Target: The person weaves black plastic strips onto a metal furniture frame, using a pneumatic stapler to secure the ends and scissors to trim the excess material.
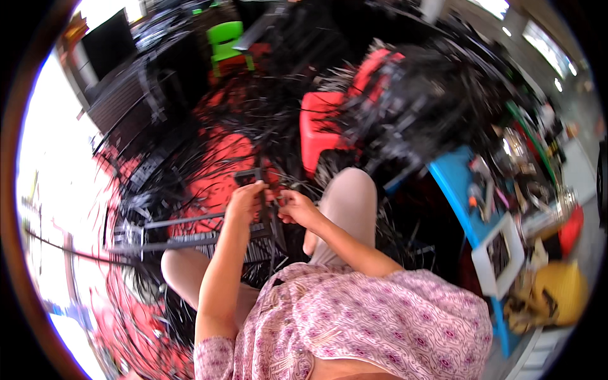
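A dark frame (171, 245) with black woven strips across it lies in front of me, between my knees, its bars reaching to the left. At its far right part, my left hand (244, 201) is closed around a dark upright bar or strip (263, 215). Close beside it, my right hand (299, 209) has its fingers pinched together near the same bar, just left of my raised knee. Whatever lies in that pinch is too small and blurred to make out. Loose black strips (221, 158) spread over the red floor beyond both hands.
A red plastic stool (315, 133) stands ahead, next to a large heap of black strips (421, 101). To the right, a blue table (457, 193) carries tools and clutter; a yellow object (560, 292) sits beyond it. A green chair (225, 39) stands far off.
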Available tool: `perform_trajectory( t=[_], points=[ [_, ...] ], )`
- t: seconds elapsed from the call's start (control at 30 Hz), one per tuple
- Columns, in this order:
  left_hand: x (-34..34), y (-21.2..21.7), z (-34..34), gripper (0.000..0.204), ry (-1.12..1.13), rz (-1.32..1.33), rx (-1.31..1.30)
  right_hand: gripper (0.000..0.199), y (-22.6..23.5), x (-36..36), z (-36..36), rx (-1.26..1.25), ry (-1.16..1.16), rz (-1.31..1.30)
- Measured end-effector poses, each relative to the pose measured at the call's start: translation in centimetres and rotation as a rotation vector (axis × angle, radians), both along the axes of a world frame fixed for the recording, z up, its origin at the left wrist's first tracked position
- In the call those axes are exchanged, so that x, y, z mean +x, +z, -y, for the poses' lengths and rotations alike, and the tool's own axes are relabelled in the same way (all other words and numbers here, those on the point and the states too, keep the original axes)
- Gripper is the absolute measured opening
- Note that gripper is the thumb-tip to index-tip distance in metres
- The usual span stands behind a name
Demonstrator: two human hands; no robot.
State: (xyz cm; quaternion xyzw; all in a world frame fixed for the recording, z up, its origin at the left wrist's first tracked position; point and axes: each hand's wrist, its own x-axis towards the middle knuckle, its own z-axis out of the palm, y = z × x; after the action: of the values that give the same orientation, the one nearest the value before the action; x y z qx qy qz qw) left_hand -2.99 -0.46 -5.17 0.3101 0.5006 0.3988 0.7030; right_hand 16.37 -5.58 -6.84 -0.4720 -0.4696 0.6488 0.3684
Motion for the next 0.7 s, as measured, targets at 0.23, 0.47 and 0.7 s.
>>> perform_trajectory(
  t=[0.23, 0.47, 0.7],
  points=[
    [1.0, 1.3, -0.2, 0.025, 0.017, -0.019, 0.03, 0.054, 3.1, 10.1, 2.8, 0.172, -0.302, -0.02],
    [0.1, -1.1, 0.0, 0.024, -0.056, 0.216, 0.048, 0.06, 3.2, 19.2, 8.9, 0.084, -0.617, 0.195],
    [0.7, 1.0, 2.1, 0.031, -0.008, -0.005, 0.036, 0.054, 2.0, 19.3, 8.7, 0.025, -0.614, 0.251]
  ],
)
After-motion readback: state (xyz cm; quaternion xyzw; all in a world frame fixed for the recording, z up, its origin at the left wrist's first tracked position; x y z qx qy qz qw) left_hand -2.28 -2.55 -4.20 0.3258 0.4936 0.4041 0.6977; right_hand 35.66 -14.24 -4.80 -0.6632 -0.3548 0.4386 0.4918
